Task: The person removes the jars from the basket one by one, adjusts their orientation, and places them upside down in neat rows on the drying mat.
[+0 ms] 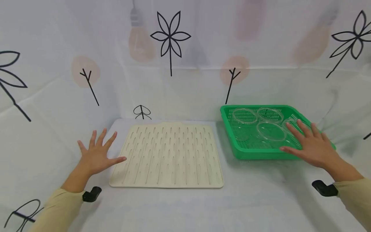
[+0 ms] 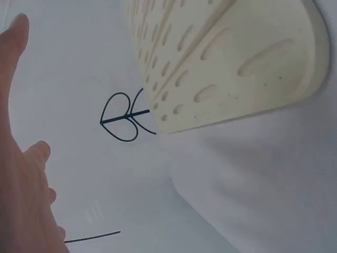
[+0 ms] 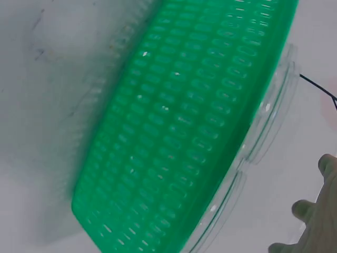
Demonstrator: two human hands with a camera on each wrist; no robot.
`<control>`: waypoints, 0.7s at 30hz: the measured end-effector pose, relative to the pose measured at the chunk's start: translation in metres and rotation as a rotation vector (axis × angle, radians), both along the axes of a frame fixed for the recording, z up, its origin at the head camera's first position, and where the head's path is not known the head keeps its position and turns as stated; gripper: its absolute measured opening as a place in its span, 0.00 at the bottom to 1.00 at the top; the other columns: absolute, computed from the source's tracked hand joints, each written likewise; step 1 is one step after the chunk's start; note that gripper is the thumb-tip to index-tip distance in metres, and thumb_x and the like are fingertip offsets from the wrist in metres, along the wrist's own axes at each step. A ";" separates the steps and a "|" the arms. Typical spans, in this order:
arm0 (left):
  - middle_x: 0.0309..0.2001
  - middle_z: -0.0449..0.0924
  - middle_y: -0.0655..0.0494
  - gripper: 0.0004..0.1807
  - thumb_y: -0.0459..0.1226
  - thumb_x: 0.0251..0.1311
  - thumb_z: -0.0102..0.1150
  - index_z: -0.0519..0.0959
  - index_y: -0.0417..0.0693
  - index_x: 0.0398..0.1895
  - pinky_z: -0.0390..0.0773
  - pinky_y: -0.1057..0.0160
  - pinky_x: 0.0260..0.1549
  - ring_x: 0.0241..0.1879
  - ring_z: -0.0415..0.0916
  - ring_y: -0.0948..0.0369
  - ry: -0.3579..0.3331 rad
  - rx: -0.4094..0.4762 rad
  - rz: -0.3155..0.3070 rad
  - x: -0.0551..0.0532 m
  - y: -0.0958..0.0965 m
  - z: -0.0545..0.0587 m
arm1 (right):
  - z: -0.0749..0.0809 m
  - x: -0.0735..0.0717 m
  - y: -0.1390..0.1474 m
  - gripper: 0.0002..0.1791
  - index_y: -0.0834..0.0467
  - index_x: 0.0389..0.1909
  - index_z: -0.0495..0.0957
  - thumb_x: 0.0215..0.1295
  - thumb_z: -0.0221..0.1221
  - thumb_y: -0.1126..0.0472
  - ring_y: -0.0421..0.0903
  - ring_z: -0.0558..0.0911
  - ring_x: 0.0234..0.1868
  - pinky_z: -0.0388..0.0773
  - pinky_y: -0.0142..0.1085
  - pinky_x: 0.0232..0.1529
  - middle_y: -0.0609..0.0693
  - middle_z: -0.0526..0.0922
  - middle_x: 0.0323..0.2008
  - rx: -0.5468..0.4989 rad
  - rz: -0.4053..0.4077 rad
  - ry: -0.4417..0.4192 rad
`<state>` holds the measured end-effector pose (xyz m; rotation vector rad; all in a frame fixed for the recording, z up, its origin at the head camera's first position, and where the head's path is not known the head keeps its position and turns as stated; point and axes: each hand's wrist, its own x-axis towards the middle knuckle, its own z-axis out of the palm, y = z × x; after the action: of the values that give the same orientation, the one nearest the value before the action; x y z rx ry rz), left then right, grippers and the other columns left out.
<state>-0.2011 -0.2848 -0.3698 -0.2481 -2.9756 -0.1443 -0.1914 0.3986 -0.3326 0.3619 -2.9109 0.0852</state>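
Note:
My left hand (image 1: 97, 157) hovers at the left side of a cream slotted mat (image 1: 171, 154), its fingers spread and holding nothing. In the head view the thumb tip overlaps the mat's left edge. Rows of oval recesses cover the mat, which lies flat. Over the right front part of a green plastic basket (image 1: 261, 154), my right hand (image 1: 314, 146) is held with fingers spread and nothing in it. Several clear round dishes (image 1: 271, 131) lie in the basket, and my right hand partly hides those on the right. The right wrist view shows the basket's perforated side (image 3: 174, 126) close up.
White cloth (image 1: 179, 209) covers the table and rises behind as a backdrop (image 1: 203, 90) printed with flowers and light bulbs. A black wrist camera (image 1: 92, 194) sits under the left wrist, another black camera (image 1: 325, 188) under the right. The basket stands right of the mat.

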 end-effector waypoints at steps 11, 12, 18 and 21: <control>0.72 0.30 0.40 0.58 0.72 0.45 0.50 0.41 0.54 0.74 0.17 0.28 0.48 0.68 0.18 0.39 0.022 0.057 -0.028 -0.007 0.017 0.008 | 0.011 -0.011 -0.014 0.52 0.53 0.73 0.29 0.62 0.56 0.46 0.72 0.33 0.66 0.44 0.74 0.49 0.69 0.31 0.70 -0.295 0.025 -0.176; 0.72 0.31 0.40 0.58 0.72 0.45 0.51 0.41 0.54 0.74 0.18 0.27 0.48 0.68 0.19 0.39 0.022 0.062 -0.030 -0.007 0.018 0.009 | 0.012 -0.012 -0.016 0.52 0.53 0.73 0.29 0.62 0.57 0.46 0.71 0.34 0.67 0.45 0.74 0.49 0.69 0.30 0.69 -0.311 0.028 -0.185; 0.73 0.30 0.42 0.59 0.71 0.44 0.52 0.41 0.55 0.74 0.23 0.25 0.50 0.68 0.21 0.39 0.041 0.104 -0.038 -0.012 0.030 0.012 | 0.017 -0.016 -0.026 0.55 0.55 0.72 0.27 0.60 0.59 0.46 0.71 0.34 0.67 0.46 0.74 0.49 0.70 0.29 0.69 -0.361 0.026 -0.220; 0.73 0.29 0.44 0.59 0.71 0.44 0.54 0.41 0.56 0.74 0.25 0.25 0.51 0.69 0.22 0.40 0.044 0.139 -0.040 -0.014 0.037 0.013 | 0.019 -0.018 -0.030 0.57 0.57 0.72 0.27 0.59 0.60 0.47 0.71 0.34 0.67 0.46 0.74 0.50 0.71 0.30 0.69 -0.383 0.029 -0.223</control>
<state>-0.2149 -0.2481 -0.3563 -0.2900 -2.9022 -0.3441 -0.2091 0.3689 -0.3133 0.3448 -3.0091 0.7186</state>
